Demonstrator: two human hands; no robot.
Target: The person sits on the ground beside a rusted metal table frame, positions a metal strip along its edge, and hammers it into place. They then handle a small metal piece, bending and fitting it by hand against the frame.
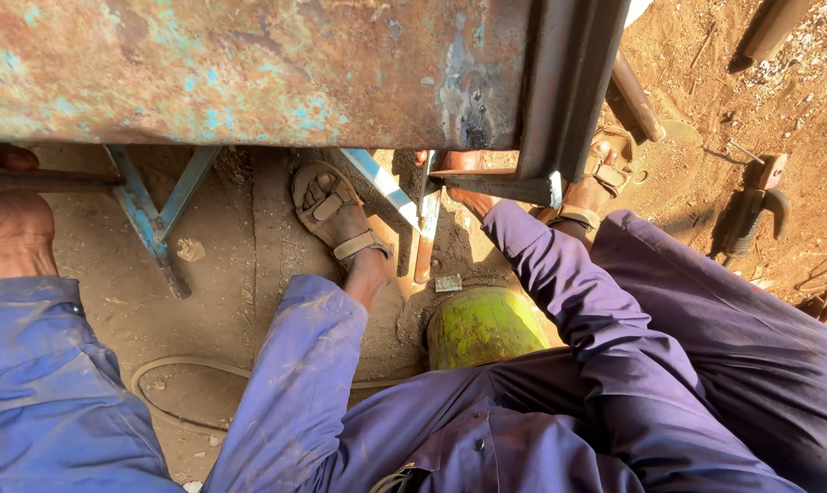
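Right hand (463, 183) under rusty panel (249, 68)

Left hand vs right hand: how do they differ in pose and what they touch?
The left hand sits in full view, resting on a dark rod under the rusty metal panel. The right hand reaches forward, mostly hidden behind the dark angle bar. Both wear blue-purple sleeves.

Sandalled foot (338, 217) flat on bare dirt ground (231, 274), second sandalled foot (596, 178) to the right near a dark pipe (634, 96). Green drum (483, 325) between purple trouser legs (705, 310). Hose (171, 370) curving across the soil. Hammer-like tool (760, 196) lying far right. Small metal scrap (448, 284) beside the drum.
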